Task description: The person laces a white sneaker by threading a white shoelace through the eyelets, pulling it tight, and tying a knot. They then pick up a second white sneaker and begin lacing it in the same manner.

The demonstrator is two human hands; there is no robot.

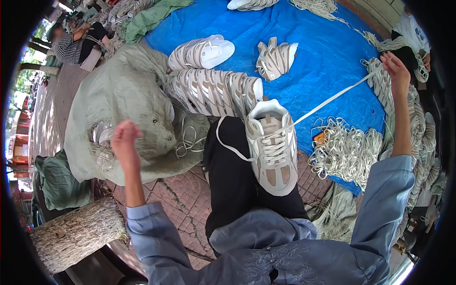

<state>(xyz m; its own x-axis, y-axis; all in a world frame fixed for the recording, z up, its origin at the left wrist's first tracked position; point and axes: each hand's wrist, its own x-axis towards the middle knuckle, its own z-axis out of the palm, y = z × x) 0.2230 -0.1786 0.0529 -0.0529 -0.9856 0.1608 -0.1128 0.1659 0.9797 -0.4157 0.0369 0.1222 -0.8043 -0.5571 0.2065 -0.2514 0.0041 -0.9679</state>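
Across my thighs rests a beige and white sneaker (281,174), toe toward me, with white lacing over its tongue. From its upper eyelets a white shoelace (332,99) stretches taut up to the right, to my raised right hand (397,72), which is closed on its far part. The other lace end (231,147) hangs in a loose curve off the shoe's left side, over my black trouser leg. My left hand (126,143) is lifted well to the left, apart from the shoe, in front of a greyish sack. Its fingers are curled in, slightly blurred, with nothing visible in them.
Stacked shoe uppers (204,90) lie beyond my knees on a blue tarp (323,52). A heap of white laces (346,152) is at right, beside more piled shoes (418,123). The bulging sack (118,90) and a tree trunk (78,232) stand left. Other people sit farther off.
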